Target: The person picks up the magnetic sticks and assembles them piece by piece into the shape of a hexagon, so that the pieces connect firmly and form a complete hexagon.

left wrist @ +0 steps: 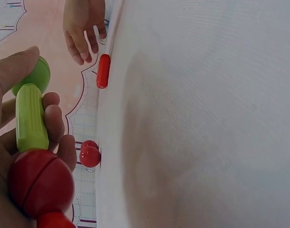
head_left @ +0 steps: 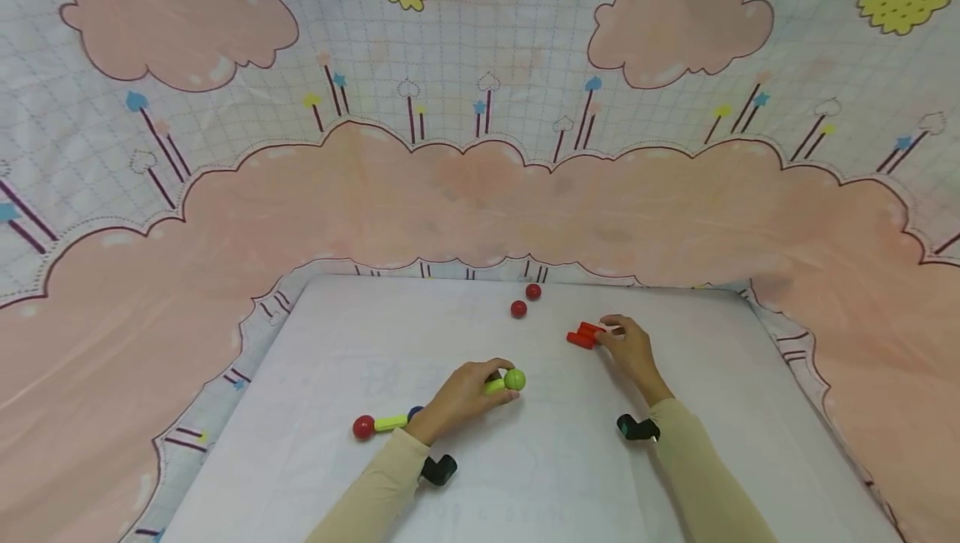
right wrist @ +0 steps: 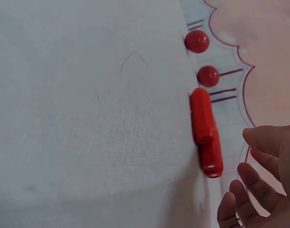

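Note:
My left hand (head_left: 467, 393) holds a joined toy piece: a green ball (left wrist: 39, 76), a yellow-green rod (left wrist: 32, 116), a red ball (left wrist: 40, 183) and part of a red rod (left wrist: 54, 220). The thumb lies on the green ball, fingers curled behind the rod. Farther right, my right hand (head_left: 632, 353) is beside two red rods (right wrist: 202, 116) lying side by side; its fingers are parted with nothing between them. Left of the left wrist, another red ball (head_left: 363, 427), a yellow-green rod (head_left: 390, 423) and a partly hidden blue ball (head_left: 416, 414) form a row. Whether this row joins the held piece, I cannot tell.
Two loose red balls (head_left: 518, 309) sit near the far edge of the white table (head_left: 420, 318), left of the red rods. A cloud-patterned cloth (head_left: 480, 201) hangs behind and around the table. Each wrist carries a small black camera (head_left: 637, 427).

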{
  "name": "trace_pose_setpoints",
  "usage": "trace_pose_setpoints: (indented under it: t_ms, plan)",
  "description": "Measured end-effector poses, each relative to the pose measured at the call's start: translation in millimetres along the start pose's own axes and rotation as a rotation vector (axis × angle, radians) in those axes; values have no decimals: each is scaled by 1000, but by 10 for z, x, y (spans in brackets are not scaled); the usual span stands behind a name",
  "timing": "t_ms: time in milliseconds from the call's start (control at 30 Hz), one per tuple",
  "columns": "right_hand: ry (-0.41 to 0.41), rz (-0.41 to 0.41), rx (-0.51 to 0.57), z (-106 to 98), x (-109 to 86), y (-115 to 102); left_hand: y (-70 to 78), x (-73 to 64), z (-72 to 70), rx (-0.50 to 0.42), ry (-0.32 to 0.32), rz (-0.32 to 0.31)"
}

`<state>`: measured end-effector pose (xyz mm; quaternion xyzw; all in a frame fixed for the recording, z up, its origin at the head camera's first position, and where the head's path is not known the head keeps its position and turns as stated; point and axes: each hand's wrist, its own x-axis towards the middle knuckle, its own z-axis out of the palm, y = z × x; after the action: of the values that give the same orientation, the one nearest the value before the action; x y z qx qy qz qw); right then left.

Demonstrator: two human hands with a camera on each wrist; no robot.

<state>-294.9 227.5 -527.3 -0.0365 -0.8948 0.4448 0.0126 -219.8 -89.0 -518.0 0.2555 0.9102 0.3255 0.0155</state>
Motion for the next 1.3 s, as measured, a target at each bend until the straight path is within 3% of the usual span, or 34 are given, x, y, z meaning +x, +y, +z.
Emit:
trace_pose_setpoints:
  t_ms: [267, 600, 967, 1300]
  plan:
    - [-45, 90, 25, 48, 101, 59, 7, -7, -15, -21, -22, -31]
    - [-64, 98, -23, 91, 146, 96, 0, 0, -23, -19, -27, -10]
    - [-2, 55, -6, 101, 130, 120, -13, -12, -12, -16, -30, -21]
    - [110, -3, 18, 85, 113, 171, -10, -14, -8, -12, -16, -9]
